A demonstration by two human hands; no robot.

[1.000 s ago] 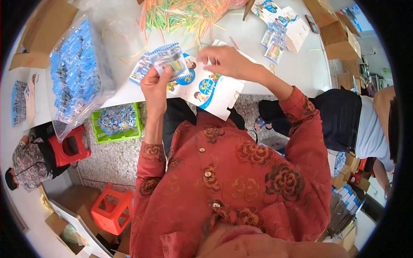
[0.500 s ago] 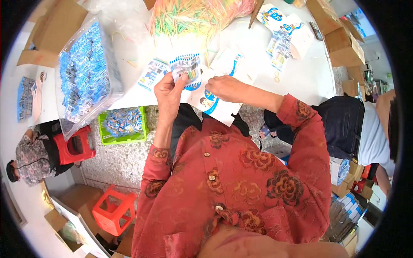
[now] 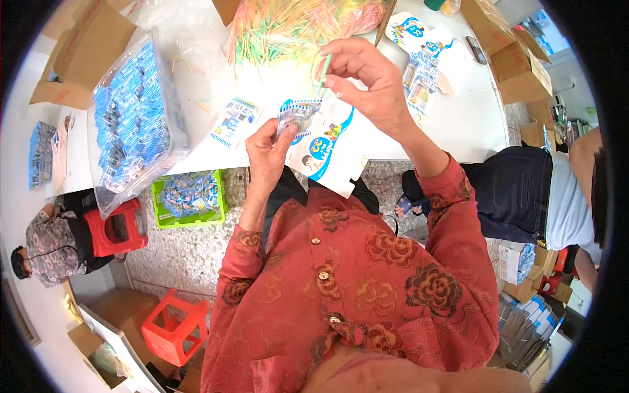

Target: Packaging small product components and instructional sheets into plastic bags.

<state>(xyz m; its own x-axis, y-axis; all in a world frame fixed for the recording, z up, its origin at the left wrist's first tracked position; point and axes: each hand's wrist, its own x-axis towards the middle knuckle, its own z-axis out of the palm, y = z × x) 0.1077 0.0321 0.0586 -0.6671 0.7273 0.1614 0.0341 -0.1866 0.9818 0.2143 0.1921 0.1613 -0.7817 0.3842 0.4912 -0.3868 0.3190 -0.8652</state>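
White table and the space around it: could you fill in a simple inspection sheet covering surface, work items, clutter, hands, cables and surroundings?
Surface: white table, washed out by bright light near the middle.
Work items: blue-and-white packet, thin green stick, flat printed card.
Clutter: heap of coloured sticks, clear bag of blue packets, phone-like device.
Hands: left hand holds the packet; right hand pinches the green stick between thumb and fingers.
Cables: nothing seen for certain.
Surroundings: green crate of packets on the floor, red stool, cardboard box at upper left, other people on both sides.
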